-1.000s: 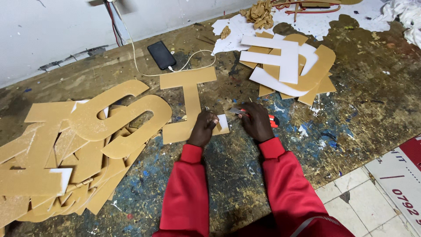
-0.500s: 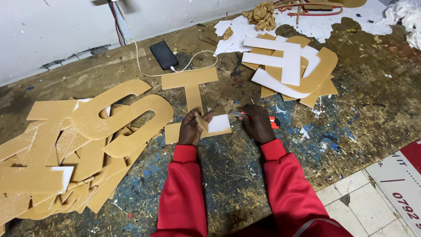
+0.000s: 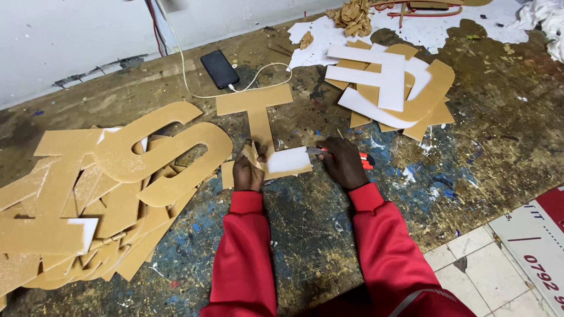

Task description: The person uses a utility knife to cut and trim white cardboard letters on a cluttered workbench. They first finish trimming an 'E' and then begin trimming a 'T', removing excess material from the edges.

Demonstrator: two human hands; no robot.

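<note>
Left hand [image 3: 248, 174]: grip pinching a curled flap of tan backing paper [image 3: 254, 154], lifted off the letter.
Right hand [image 3: 342, 162]: grip clenched on a red-handled knife [image 3: 329, 152], blade at the white patch's edge.
Letter [image 3: 258, 120]: T-shaped, flat near the middle of the desk [image 3: 470, 135], foot toward the near edge.
Progress: foot bared white; stem and crossbar still tan, so most peeling seems left.
Piles: tan letters [image 3: 106, 194] toward the left edge; white pieces [image 3: 388, 82] toward the far edge.
</note>
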